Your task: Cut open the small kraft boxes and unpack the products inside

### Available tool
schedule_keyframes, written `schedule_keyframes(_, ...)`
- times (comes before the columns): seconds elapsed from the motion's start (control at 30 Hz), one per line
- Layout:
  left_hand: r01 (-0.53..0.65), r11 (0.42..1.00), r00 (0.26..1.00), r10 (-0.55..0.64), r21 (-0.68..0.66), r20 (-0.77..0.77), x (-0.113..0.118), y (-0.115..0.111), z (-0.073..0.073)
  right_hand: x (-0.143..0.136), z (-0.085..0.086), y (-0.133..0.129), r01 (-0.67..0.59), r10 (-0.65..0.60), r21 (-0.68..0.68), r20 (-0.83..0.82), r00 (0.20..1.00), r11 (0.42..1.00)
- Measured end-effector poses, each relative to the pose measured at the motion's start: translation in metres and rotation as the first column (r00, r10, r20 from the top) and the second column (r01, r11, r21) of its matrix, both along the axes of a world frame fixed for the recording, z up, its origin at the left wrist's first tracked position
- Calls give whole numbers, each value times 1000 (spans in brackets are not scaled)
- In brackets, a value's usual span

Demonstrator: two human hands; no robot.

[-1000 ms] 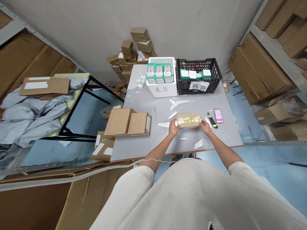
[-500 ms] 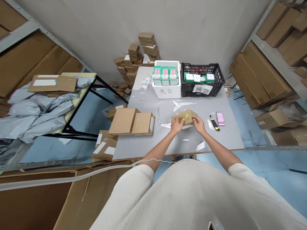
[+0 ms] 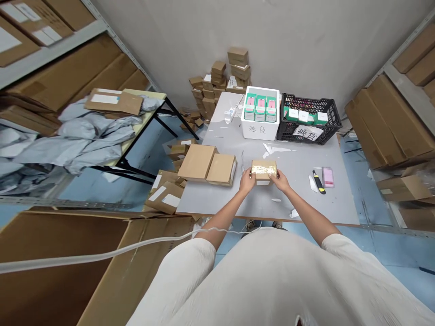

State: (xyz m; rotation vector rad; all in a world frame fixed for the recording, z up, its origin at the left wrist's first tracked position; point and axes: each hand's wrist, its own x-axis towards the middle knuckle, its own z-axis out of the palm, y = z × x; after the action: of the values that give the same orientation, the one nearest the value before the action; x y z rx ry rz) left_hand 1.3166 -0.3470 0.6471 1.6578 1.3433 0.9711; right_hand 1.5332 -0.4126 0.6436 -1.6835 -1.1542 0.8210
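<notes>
A small cardboard box [image 3: 264, 168] with shiny tape across its top is held near the front middle of the grey table [image 3: 217, 199]. My left hand [image 3: 247, 180] grips its left end, and my right hand [image 3: 280, 181] grips the right end, thumbs toward the top. A white label shows on the box's near side. Right of my right hand lie a black and yellow utility knife [image 3: 318, 182], a scrap of white paper [image 3: 313, 184] and a pink card-like item [image 3: 328, 177]. Two closed cardboard boxes [image 3: 199, 162] rest to the left.
A white bin [image 3: 261, 132] with green and pink packs and a black crate [image 3: 309, 131] with green-white boxes stand at the back. Grey parcels [image 3: 88, 140] cover a side table. A large open carton [image 3: 68, 244] is at lower left; a white cable [image 3: 136, 244] crosses before me.
The small box has turned so its taped face points up toward me, and my hands have shifted to its two ends. The view has swung left.
</notes>
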Motion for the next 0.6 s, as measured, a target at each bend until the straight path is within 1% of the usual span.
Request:
schedule_keyframes(0.07,17,1000,1000,-17,-12,24,-10,2,-3,-13,-1,2,-30,31,28,-30,999,999)
schedule_keyframes(0.17,37,999,998,-36,-24,54,-13,1,-6,-23,2,-1,-25,26,54,-27,999,998)
schedule_keyframes(0.27,26,999,999,-25,-19,43,-8,-4,-5,-21,8,-8,-34,35,52,-21,999,998)
schedule_keyframes(0.33,38,999,999,-38,-16,38,-3,-9,-2,-13,13,-15,-22,23,55,-19,1000,998)
schedule_keyframes(0.4,69,998,997,-69,-9,40,6,-13,4,-2,20,-23,5,-3,70,-20,1000,998)
schedule_keyframes(0.47,104,995,994,-104,-1,39,19,-19,12,12,28,-33,31,-30,86,-18,999,996)
schedule_keyframes(0.53,144,990,989,-144,0,38,38,-25,20,29,37,-45,60,-60,95,-6,998,994)
schedule_keyframes(0.6,188,982,981,-188,0,48,61,-34,26,48,44,-59,94,-96,102,14,995,990)
